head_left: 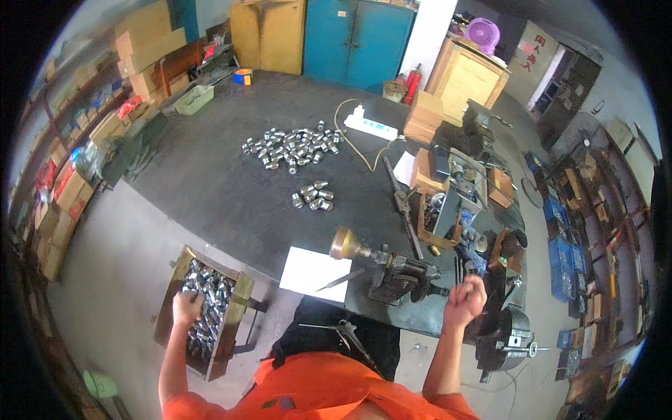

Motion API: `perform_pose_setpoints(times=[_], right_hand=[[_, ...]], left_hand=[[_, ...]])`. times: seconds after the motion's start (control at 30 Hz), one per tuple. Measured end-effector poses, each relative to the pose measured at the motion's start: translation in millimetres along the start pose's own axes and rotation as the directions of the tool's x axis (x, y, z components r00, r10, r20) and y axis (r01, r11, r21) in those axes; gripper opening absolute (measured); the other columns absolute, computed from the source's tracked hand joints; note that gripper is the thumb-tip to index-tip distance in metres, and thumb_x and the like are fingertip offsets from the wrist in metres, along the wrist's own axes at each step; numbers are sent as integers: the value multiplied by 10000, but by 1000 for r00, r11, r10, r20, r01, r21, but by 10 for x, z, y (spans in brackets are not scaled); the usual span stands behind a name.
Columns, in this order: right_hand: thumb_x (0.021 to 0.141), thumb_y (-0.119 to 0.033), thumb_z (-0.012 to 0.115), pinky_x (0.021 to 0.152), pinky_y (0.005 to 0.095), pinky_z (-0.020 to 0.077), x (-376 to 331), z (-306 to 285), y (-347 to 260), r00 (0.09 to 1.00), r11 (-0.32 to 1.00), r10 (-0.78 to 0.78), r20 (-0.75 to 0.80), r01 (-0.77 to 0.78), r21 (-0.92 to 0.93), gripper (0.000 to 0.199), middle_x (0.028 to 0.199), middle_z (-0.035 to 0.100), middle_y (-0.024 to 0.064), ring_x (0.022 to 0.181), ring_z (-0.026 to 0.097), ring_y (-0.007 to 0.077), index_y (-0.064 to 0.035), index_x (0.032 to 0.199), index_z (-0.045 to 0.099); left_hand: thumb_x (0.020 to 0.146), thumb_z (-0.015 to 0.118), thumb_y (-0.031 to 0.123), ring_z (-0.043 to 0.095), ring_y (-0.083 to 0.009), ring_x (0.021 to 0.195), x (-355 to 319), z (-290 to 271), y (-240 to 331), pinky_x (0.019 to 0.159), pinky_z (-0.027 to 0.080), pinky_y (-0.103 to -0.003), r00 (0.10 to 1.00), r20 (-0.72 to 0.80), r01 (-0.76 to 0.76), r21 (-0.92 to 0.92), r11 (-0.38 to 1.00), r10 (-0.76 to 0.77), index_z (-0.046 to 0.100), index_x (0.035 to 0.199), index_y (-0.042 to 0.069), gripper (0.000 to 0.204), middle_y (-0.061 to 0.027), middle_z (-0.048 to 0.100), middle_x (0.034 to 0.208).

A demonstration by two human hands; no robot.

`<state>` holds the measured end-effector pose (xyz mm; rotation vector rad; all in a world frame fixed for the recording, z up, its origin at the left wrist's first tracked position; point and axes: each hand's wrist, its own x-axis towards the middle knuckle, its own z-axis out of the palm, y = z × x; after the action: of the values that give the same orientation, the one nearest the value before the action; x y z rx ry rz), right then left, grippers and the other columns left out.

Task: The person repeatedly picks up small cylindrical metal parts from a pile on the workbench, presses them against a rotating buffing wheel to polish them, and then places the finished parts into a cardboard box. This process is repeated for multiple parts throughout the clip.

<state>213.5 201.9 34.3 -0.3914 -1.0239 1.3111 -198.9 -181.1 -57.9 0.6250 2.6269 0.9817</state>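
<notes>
My left hand [186, 306] is down in the wooden crate [240, 308] at my left side, fingers curled onto the metal fittings [210, 297] inside it; can't tell if it actually grips one. The fittings are small, shiny, silver, short cylinder-like pieces, heaped loose in the crate. The crate sits off the desk edge, lower left, near the floor.

My right hand [465, 299] is raised over the right end of the desk [210, 189], closed in a fist; nothing visible in it. It is just right of the dark machine tool [399, 276] with a brass-coloured cone end [344, 244] pointing left.

A white sheet of paper [315, 274] lies on the near desk edge, with a thin dark tool [339, 281] lying across its right corner. More of the same silver fittings lie on the dark desk top: a big pile [290, 145] further back and a small pile [313, 197] nearer, well apart from both hands. A round chuck [505, 339] sits low at right.
</notes>
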Motion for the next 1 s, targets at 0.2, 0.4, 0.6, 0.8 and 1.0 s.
perform_pose_setpoints(times=[0.2, 0.4, 0.6, 0.8, 1.0], right_hand=[[763, -353, 575, 347, 195, 190, -442, -321, 179, 972, 974, 228, -51, -229, 3, 369, 457, 274, -48, 381, 213, 42, 8, 803, 516], [785, -148, 468, 365, 204, 188, -291, -538, 764, 890, 940, 314, -331, -340, -22, 138, 527, 327, -52, 420, 269, 49, -24, 789, 528], [784, -125, 429, 447, 193, 273, 55, -413, 901, 898, 939, 205, -390, -293, -182, 182, 524, 357, -46, 468, 311, 44, 24, 798, 533], [795, -157, 432, 439, 216, 307, -25, -452, 924, 909, 963, 161, -383, -230, -140, 205, 536, 373, -19, 471, 339, 75, 21, 821, 532], [803, -201, 453, 379, 200, 220, -225, -427, 789, 868, 933, 269, -418, -342, -109, 210, 528, 328, -38, 427, 280, 52, 1, 816, 510]], left_hand=[[629, 624, 243, 575, -334, 691, -234, -286, -628, 646, 463, -417, 998, -45, 70, 578, 813, -55, 599, 702, 11, 244, -175, 590, 716], [684, 567, 190, 584, -319, 728, 465, -46, 755, 648, 462, -408, 951, -131, -194, 454, 869, 281, 586, 907, 61, 258, -173, 594, 754], [705, 564, 213, 576, -315, 764, 1214, 1038, 2103, 650, 470, -411, 778, 8, -598, 320, 735, 629, 561, 887, 70, 231, -138, 578, 843], [689, 570, 225, 591, -304, 739, 1600, 1651, 2421, 632, 475, -405, 792, 153, -585, 467, 664, 591, 472, 873, 32, 284, -163, 571, 820], [641, 561, 198, 606, -278, 726, 1409, 1415, 2337, 630, 485, -378, 842, 92, -532, 307, 789, 532, 573, 821, 51, 233, -132, 607, 764]])
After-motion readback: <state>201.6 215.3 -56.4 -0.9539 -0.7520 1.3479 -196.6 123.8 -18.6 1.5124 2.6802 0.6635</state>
